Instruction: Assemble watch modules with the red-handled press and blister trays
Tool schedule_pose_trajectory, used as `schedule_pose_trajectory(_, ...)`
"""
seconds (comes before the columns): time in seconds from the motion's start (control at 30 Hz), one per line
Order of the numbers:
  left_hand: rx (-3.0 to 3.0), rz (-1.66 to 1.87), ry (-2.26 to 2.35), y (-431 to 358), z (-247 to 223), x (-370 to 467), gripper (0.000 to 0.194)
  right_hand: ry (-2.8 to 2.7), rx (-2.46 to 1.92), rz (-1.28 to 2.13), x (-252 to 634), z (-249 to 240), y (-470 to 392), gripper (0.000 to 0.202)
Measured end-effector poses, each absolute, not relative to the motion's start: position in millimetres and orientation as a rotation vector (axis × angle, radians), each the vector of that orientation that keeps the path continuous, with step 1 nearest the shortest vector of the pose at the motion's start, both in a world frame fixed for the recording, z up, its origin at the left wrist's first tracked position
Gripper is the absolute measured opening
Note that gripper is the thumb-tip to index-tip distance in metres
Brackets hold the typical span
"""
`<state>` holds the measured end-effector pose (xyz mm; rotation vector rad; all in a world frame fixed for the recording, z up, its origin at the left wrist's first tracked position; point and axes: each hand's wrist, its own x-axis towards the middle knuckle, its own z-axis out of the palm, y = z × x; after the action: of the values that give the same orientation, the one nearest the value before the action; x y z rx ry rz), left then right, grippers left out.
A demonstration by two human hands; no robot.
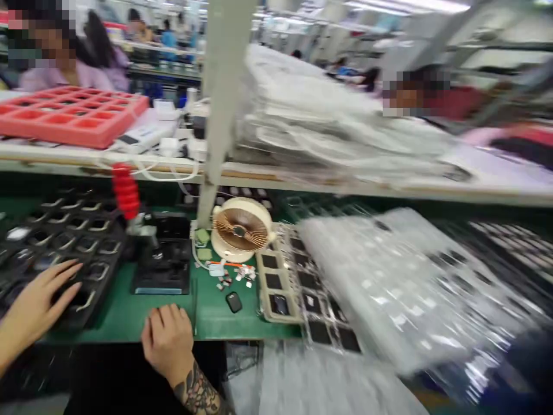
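Observation:
My left hand (45, 297) reaches over the front right part of a black compartment tray (97, 271), its fingers spread and nothing visible in them. Dark pieces with pale rims sit in the tray. On the green mat (216, 328), near the front edge, rests my right hand (167, 340) with its fingers curled; whether anything is inside is hidden. Just behind it stands a black press fixture (162, 259) with a red handle (125, 190). A small black rounded piece (234, 302) lies to the right of my right hand.
A round cream fan (239, 230) stands behind small scraps (246, 274). Right of it are a beige tray (265, 311) and clear plastic trays (389, 288). A white post (224, 86) rises to a shelf holding a red foam tray (99, 129) and stacked plastic (302, 115). People sit beyond.

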<state>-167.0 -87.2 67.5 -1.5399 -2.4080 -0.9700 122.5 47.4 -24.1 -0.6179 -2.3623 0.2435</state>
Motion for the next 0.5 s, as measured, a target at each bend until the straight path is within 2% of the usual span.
schedule_pose_trajectory(0.07,-1.492,-0.868,-2.496,-107.5,41.5,-165.5,0.06,-2.358,-0.559,0.311,125.7,-18.5,52.8,0.009)
schedule_pose_trajectory(0.17,-1.433,-0.818,-2.516,-119.1,31.3,-159.7,0.053,-2.4,-0.469,0.36,127.4,-10.7,59.4,0.01)
schedule_pose_trajectory(0.3,-1.475,-0.781,-2.529,-119.2,54.0,-150.8,0.038,-2.462,-0.389,0.367,127.9,-4.3,61.3,0.01)
schedule_pose_trajectory(0.5,-1.877,-0.432,-2.558,-127.6,80.1,-154.9,0.037,-2.281,-0.339,0.707,144.3,11.8,68.0,0.024)
